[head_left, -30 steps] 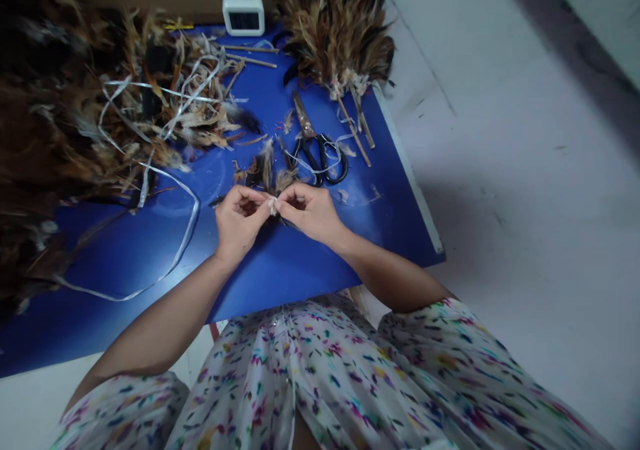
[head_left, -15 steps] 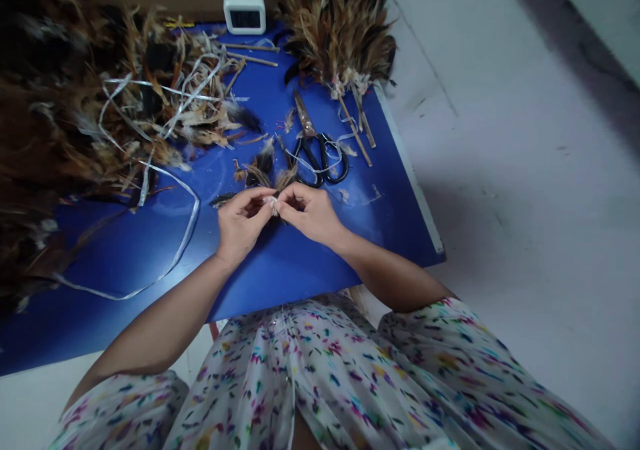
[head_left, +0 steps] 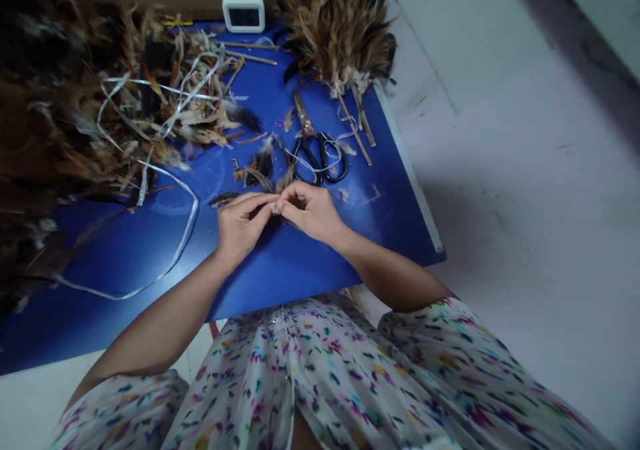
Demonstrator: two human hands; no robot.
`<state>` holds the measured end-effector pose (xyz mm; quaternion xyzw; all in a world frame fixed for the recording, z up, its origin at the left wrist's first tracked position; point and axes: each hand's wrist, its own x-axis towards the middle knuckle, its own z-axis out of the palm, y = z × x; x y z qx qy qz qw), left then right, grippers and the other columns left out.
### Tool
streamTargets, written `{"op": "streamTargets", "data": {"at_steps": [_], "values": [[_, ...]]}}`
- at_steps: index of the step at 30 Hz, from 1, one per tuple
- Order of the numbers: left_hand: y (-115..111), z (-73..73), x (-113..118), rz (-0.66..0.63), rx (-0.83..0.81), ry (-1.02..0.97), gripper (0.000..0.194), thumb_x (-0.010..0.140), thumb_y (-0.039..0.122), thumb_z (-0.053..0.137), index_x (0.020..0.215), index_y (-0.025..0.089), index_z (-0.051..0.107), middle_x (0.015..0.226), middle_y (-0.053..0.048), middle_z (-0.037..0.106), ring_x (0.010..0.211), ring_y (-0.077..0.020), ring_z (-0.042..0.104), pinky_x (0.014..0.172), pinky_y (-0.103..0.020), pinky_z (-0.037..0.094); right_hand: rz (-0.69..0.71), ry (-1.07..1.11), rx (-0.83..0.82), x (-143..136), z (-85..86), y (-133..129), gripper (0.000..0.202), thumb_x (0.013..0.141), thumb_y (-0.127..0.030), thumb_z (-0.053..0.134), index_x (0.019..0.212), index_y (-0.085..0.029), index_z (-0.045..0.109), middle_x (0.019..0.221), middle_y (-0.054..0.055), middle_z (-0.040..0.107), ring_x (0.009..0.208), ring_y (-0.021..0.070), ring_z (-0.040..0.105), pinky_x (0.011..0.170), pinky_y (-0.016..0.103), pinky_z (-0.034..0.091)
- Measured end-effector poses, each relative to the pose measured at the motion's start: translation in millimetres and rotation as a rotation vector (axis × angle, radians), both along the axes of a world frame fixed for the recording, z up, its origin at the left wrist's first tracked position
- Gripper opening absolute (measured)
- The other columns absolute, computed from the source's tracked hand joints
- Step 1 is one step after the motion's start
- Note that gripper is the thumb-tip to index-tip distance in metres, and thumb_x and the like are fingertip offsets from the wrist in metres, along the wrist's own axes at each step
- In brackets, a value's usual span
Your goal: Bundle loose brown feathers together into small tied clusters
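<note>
Nearest, the blue bench (head_left: 295, 260) shows its near edge beside the floral clothing (head_left: 300, 357), with surface for the wrists to shift. The left hand (head_left: 239, 230) and right hand (head_left: 315, 215) pinch 1 pale feather tuft (head_left: 275, 208); each grip is closed, thumb to finger. A light, even pinch should best keep the bases together. Just beyond, black-handled scissors (head_left: 304, 115) limit forward room; the feather heap (head_left: 125, 113) limits leftward room. Farther, 1 feather bunch (head_left: 337, 33) stands near the right edge.
</note>
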<state>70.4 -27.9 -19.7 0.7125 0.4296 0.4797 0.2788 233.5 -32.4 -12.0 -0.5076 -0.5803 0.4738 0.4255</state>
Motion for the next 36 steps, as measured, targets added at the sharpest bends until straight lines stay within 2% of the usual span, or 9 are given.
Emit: {"op": "streamTargets", "data": {"at_steps": [8, 12, 19, 26, 36], "values": [[1.4, -1.6, -0.6, 0.032, 0.046, 0.05, 0.007, 0.084, 0.022, 0.07, 0.085, 0.02, 0.077, 0.078, -0.001, 0.076, 0.067, -0.0116, 0.068, 0.064, -0.022, 0.053, 0.03, -0.06, 0.018, 1.7, 3.9, -0.8, 0.014, 0.079, -0.029, 0.065, 0.073, -0.017, 0.061, 0.065, -0.003, 0.058, 0.058, 0.008, 0.048, 0.057, 0.024, 0.04], [0.0, -0.4, 0.1, 0.06, 0.015, 0.052, 0.007, 0.083, 0.025, 0.071, 0.082, 0.02, 0.076, 0.075, 0.0, 0.075, 0.063, -0.0103, 0.066, 0.061, -0.021, 0.051, 0.031, -0.071, 0.031, 2.3, 3.6, -1.1, 0.014, 0.08, -0.03, 0.065, 0.074, -0.017, 0.061, 0.066, -0.003, 0.059, 0.059, 0.0081, 0.049, 0.058, 0.024, 0.041], [-2.9, -2.3, 1.2, 0.104, -0.08, -0.001, 0.011, 0.081, 0.031, 0.072, 0.08, 0.02, 0.075, 0.074, -0.001, 0.074, 0.061, -0.0109, 0.065, 0.061, -0.023, 0.051, 0.038, 0.095, -0.036, 0.6, 3.4, -1.0, 0.014, 0.082, -0.031, 0.063, 0.079, -0.018, 0.059, 0.07, -0.003, 0.061, 0.06, 0.0079, 0.055, 0.058, 0.023, 0.044], [-3.8, -3.0, 0.6, 0.108, -0.099, -0.012, 0.012, 0.081, 0.032, 0.073, 0.08, 0.021, 0.075, 0.074, -0.001, 0.074, 0.062, -0.0108, 0.064, 0.062, -0.023, 0.05, 0.013, 0.146, -0.058, -0.8, 1.5, -1.0, 0.016, 0.078, -0.03, 0.069, 0.081, -0.017, 0.061, 0.07, -0.003, 0.064, 0.061, 0.0077, 0.057, 0.059, 0.022, 0.046], [-3.2, -4.6, 0.8, 0.125, -0.076, -0.017, 0.011, 0.081, 0.031, 0.074, 0.08, 0.02, 0.075, 0.074, 0.0, 0.074, 0.062, -0.011, 0.065, 0.061, -0.024, 0.049, 0.01, 0.043, -0.007, -0.8, 3.4, -2.8, 0.014, 0.079, -0.03, 0.068, 0.083, -0.017, 0.066, 0.073, 0.0, 0.069, 0.065, 0.0096, 0.061, 0.063, 0.024, 0.049]]}}
